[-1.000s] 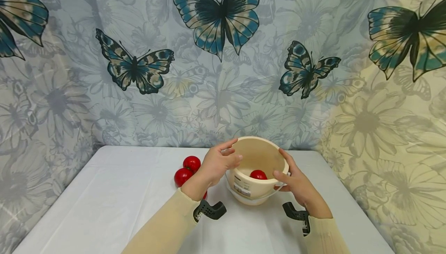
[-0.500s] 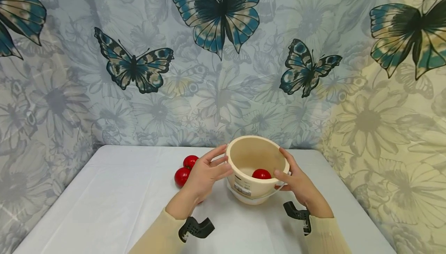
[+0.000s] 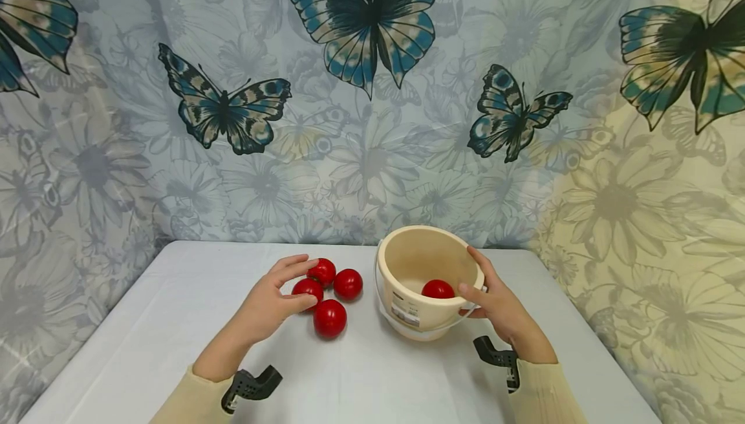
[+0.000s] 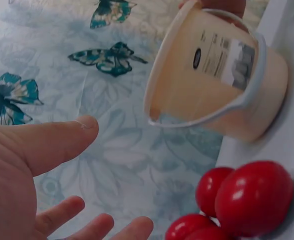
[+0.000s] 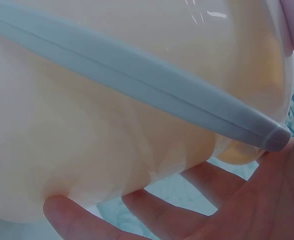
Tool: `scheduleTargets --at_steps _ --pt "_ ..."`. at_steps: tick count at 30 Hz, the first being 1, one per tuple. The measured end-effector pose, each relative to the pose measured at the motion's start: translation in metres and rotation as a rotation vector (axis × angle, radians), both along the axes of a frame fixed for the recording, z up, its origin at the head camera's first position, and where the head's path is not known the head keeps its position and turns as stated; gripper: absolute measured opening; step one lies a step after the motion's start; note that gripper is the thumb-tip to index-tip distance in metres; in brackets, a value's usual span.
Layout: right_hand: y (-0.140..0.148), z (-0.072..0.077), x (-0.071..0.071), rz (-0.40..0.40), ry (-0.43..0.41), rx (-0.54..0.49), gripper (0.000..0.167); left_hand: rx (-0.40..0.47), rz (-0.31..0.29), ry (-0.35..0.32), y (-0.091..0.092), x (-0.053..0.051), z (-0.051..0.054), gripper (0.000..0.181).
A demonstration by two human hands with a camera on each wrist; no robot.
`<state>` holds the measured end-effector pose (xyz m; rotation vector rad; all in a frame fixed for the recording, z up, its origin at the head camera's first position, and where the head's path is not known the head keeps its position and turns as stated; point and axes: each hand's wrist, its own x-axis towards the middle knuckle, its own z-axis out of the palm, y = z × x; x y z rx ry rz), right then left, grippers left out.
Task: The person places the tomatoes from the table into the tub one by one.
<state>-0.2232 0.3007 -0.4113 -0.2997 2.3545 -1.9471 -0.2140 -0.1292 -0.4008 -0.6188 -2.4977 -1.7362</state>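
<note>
A cream bucket (image 3: 433, 316) with a white handle and a printed label stands on the table, tilted slightly toward me. One red tomato (image 3: 438, 289) shows inside it. My right hand (image 3: 499, 304) grips the bucket's right rim, thumb at the inside and fingers spread along the outer wall (image 5: 107, 145). Left of the bucket, several red tomatoes (image 3: 330, 318) sit in a cluster. My left hand (image 3: 263, 304) is at that cluster's left side, fingers and thumb apart around the leftmost tomato (image 3: 307, 291); whether it touches I cannot tell. The left wrist view shows nothing in its fingers (image 4: 62, 145).
A white-covered table (image 3: 151, 320) bears everything. Behind it hangs a floral cloth backdrop (image 3: 372, 172) with printed butterflies, close to the table's back edge. Dark wrist cameras (image 3: 253, 385) are strapped on both sleeves.
My left hand has moved left from the bucket's rim to the tomato cluster, uncovering the tomatoes. The right hand keeps its hold on the bucket. The tomato inside has shifted slightly right.
</note>
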Motion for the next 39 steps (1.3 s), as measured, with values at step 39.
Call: scheduleTargets --at_steps 39 --pt "-0.002 0.001 0.002 0.003 -0.001 -0.014 0.086 0.446 -0.006 -0.427 -0.047 -0.042 -0.099 0.071"
